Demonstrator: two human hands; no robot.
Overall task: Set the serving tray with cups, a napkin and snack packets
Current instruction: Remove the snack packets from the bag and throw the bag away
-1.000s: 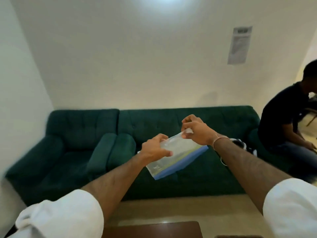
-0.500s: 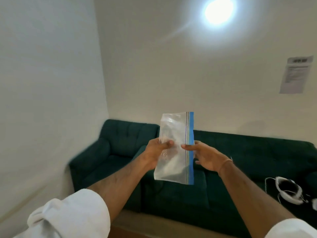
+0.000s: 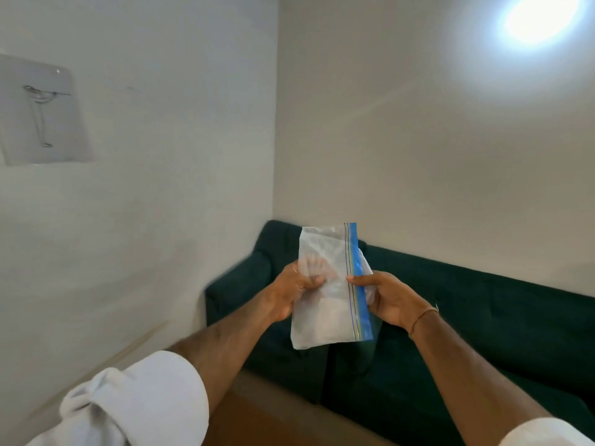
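Observation:
I hold a clear plastic zip bag [image 3: 325, 320] with a blue seal strip down its right side, upright in front of me at chest height. My left hand [image 3: 291, 289] grips its left edge, fingers showing through the plastic. My right hand [image 3: 391, 299] pinches the blue strip at mid-height between thumb and fingers. The bag looks almost empty; I cannot tell what is inside. No tray, cups or napkin are in view.
A dark green sofa [image 3: 483, 317] stands against the far wall behind the bag. A brown table edge [image 3: 257, 423] shows at the bottom. White walls meet in a corner; a bird picture [image 3: 42, 114] hangs at left, a lamp glare [image 3: 541, 19] at upper right.
My view has swung left and upward, away from the seated person. The bag went from lying tilted between my hands to hanging upright, and my right hand moved to the blue strip.

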